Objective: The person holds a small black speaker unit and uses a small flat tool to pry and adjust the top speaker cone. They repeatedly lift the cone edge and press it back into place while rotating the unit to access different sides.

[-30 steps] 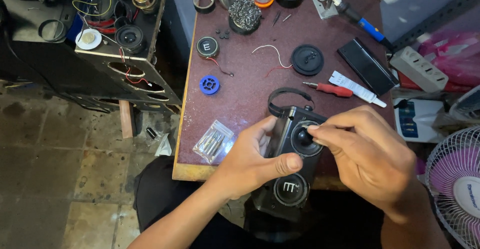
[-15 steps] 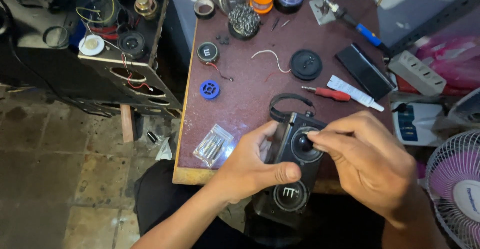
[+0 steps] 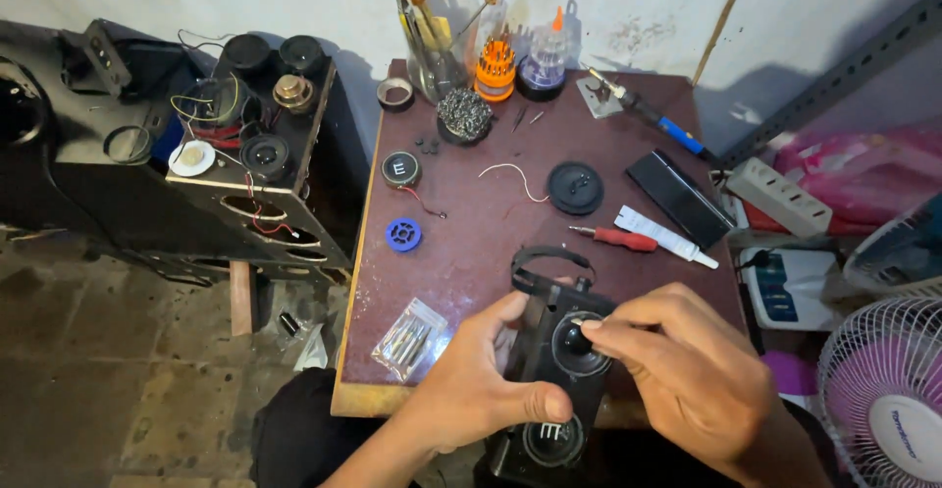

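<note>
A small black box-shaped plastic speaker (image 3: 554,370) stands tilted at the table's (image 3: 471,253) near edge, two round driver cones facing up, a curved black handle at its far end.

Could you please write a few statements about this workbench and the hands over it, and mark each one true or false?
1. The left hand grips the side of the black speaker box. True.
2. The right hand rests flat on the table. False: its fingertips are at the box's upper round driver.
3. A red-handled screwdriver lies on the table beyond the box. True.
4. The blue spool sits on top of the box. False: it lies on the table, left of the box.
5. A clear plastic bag lies near the table's front left edge. True.
</note>
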